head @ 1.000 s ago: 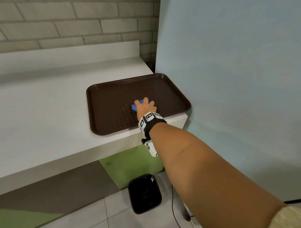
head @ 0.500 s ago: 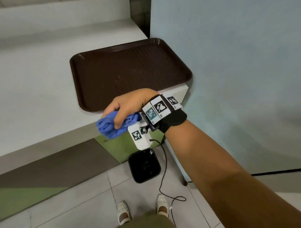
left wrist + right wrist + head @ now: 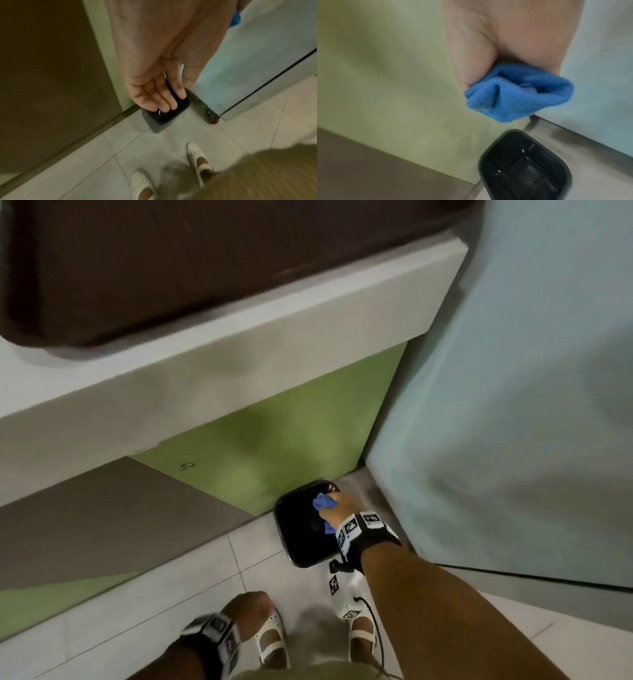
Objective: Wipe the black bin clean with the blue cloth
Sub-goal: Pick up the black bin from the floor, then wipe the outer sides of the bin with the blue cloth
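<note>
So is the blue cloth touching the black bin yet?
Apart. The right wrist view shows the blue cloth, bunched in the right hand, hanging above the black bin with green panel and floor showing between them.

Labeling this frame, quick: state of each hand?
Left hand: open, holding nothing.
Right hand: grips the cloth above the bin.

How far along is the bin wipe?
Done: the cloth is picked up, bunched in the right hand.
In hand: that hand is over the bin on the floor. The right wrist view shows a gap between cloth and bin, so contact looks not yet made.
Left: the wiping itself. The left hand hangs relaxed, holding nothing.
</note>
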The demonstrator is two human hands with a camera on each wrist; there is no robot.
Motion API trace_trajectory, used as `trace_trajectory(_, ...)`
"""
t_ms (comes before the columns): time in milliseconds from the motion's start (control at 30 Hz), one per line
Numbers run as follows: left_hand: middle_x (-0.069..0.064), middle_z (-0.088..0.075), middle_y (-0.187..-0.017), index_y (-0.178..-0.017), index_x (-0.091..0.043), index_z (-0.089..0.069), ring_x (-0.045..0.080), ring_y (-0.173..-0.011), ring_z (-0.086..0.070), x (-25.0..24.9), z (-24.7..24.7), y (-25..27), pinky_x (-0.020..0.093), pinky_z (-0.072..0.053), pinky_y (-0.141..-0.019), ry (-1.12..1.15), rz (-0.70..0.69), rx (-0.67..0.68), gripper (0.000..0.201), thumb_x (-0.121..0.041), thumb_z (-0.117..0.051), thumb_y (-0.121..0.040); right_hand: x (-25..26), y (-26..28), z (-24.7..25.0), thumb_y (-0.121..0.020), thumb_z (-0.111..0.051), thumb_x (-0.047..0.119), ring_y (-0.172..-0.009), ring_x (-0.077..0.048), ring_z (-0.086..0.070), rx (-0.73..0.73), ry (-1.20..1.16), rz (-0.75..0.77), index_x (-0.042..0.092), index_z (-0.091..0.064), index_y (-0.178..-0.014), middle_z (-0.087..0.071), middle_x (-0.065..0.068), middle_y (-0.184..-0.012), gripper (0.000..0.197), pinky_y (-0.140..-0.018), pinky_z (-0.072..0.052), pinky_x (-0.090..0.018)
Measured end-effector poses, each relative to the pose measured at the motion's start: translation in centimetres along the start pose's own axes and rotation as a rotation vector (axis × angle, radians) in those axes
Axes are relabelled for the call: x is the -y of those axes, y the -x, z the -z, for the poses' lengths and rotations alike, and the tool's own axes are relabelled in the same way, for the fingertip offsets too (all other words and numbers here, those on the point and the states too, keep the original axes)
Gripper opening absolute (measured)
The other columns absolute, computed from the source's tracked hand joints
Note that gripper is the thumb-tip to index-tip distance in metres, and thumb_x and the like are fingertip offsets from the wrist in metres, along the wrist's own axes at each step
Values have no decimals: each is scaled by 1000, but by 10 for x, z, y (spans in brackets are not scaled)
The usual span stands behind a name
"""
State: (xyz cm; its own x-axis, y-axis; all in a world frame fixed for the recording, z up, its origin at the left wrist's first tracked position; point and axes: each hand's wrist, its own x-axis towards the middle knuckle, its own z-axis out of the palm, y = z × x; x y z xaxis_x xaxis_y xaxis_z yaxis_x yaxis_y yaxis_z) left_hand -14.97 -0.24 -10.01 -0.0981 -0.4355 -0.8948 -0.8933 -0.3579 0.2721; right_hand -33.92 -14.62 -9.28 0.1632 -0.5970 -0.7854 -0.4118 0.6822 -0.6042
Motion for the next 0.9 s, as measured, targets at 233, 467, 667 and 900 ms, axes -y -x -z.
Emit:
trace_trajectory(233,13,-50,-137,-129,-8,-49,28,-125,-49,-93,-3,-168,31,-40,-103,-37,-55,-144,44,-31,-46,-93,-118,-93,29,-89,-54,31,-90,-30,-63,-330,189,-50,10,-63,-107,-66,-11,-103,28,-85,-54,-39)
trace_trajectory(467,14,-47,-139,-136,-3,-36,33,-124,-49,-146,-38,-290,36,-42,-101,4,58,-113,66,-49,-45,-90,-206,-158,51,-89,-52,22,-65,-25,-66,-400,128,-202,14,-61,-96,-64,-9,-74,15,-73,-58,-41)
trace_trajectory(667,19,-25,-150,-144,4,-8,33,-137,-31,-167,-64,-347,37,-30,-110,-85,85,-59,79,-44,-45,-93,-263,-204,49,-84,-54,13,-59,-19,-65,-439,32,-275,23,-57,-111,-59,-15,-107,28,-71,-59,-41)
trace_trajectory(900,13,-35,-147,-142,-6,-28,35,-132,-36,-173,-54,-341,49,-28,-108,-544,8,-155,52,-31,-37,-97,-280,-209,38,-84,-56,16,-63,-21,-65,-450,-67,-269,25,-57,-111,-56,-15,-110,28,-71,-60,-39)
